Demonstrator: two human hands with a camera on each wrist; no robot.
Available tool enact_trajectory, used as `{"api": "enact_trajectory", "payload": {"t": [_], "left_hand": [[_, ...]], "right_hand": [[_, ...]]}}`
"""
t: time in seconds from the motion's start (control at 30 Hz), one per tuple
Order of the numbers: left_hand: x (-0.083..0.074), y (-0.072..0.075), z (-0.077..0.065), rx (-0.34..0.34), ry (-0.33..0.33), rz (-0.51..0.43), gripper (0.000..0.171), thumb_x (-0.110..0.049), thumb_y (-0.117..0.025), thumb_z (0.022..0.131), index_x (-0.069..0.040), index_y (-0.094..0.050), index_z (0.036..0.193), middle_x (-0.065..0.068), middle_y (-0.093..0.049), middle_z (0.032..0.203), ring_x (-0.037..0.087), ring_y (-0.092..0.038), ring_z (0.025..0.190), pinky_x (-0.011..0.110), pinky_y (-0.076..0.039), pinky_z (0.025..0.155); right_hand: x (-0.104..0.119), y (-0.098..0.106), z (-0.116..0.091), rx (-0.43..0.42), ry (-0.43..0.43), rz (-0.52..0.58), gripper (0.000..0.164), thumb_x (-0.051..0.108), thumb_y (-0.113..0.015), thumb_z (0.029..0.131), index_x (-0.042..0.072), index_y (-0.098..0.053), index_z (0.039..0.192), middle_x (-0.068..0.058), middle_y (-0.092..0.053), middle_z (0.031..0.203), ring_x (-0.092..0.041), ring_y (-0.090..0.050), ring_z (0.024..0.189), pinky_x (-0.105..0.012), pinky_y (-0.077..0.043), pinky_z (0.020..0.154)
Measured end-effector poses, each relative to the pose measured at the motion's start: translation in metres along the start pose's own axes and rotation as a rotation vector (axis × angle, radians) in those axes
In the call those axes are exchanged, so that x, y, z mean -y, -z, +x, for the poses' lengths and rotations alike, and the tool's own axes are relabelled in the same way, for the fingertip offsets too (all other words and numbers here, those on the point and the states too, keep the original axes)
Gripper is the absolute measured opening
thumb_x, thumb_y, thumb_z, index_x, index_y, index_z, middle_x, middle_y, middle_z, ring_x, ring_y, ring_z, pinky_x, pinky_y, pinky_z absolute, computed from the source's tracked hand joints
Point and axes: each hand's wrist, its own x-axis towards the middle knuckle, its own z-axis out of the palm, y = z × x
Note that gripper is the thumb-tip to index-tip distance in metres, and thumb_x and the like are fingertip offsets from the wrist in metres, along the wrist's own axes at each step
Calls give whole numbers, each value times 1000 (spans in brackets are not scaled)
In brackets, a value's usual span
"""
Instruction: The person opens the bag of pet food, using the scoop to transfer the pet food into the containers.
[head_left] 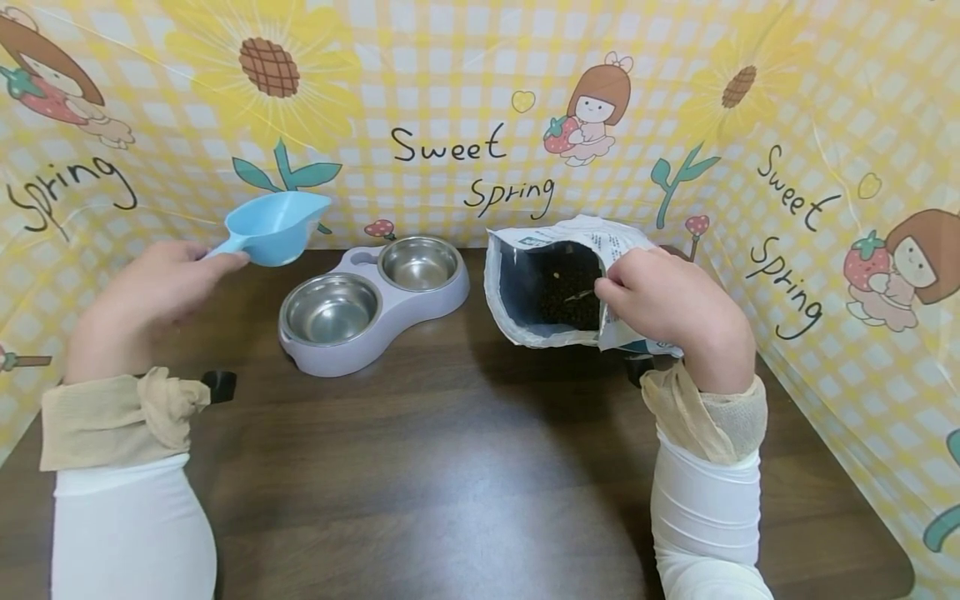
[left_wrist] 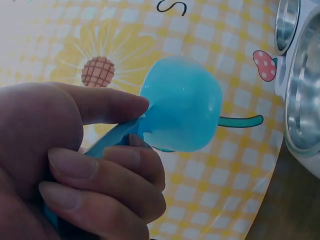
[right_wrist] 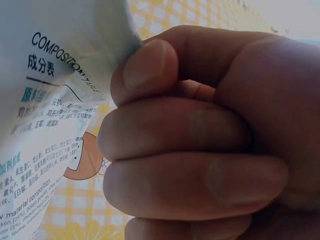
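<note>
My left hand [head_left: 161, 279] grips the handle of a light blue scoop [head_left: 273, 225], held up left of the double pet bowl. In the left wrist view the fingers wrap the handle and the round underside of the scoop [left_wrist: 182, 105] faces the camera. At the right, my right hand [head_left: 663, 300] pinches the edge of an open bag of pet food [head_left: 502, 292]. Its mouth faces the camera, and dark brown kibble [head_left: 566, 292] shows inside. Printed text covers the bag [right_wrist: 55, 115] in the right wrist view, where the thumb and index finger hold its rim.
A pale lilac stand [head_left: 360, 350] holds two steel bowls, the nearer left bowl [head_left: 333, 310] and the farther right bowl [head_left: 417, 265]; no food shows in them. Behind the brown table [head_left: 450, 483] hangs a yellow checked cloth [head_left: 450, 75] with printed figures.
</note>
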Motion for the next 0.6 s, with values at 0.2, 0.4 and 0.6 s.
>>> {"api": "enact_trajectory", "payload": {"t": [0.2, 0.4, 0.6], "left_hand": [[-13, -2, -2, 41, -23, -37, 54, -59, -46, 97, -10, -43, 75, -6, -34, 51, 17, -38, 44, 34, -37, 41], [-27, -6, -4, 77, -65, -49, 54, -57, -47, 98, -8, -46, 75, -6, -37, 52, 15, -36, 44, 34, -36, 41], [-48, -11, -13, 95, -100, -34, 52, -55, -47, 99, -6, -50, 81, -6, -33, 53, 15, -35, 46, 34, -36, 44]], "right_hand": [[-1, 0, 0, 4, -4, 6, 48, 19, -44, 96, 16, -40, 48, 4, -31, 47, -15, -34, 41, -29, -30, 43], [-1, -1, 1, 5, -2, 0, 48, 18, -44, 96, 16, -40, 48, 4, -31, 47, -16, -34, 41, -29, -31, 43], [-1, -1, 1, 5, 2, -7, 48, 18, -45, 96, 16, -40, 48, 3, -32, 47, -16, -35, 42, -29, -32, 44]]}}
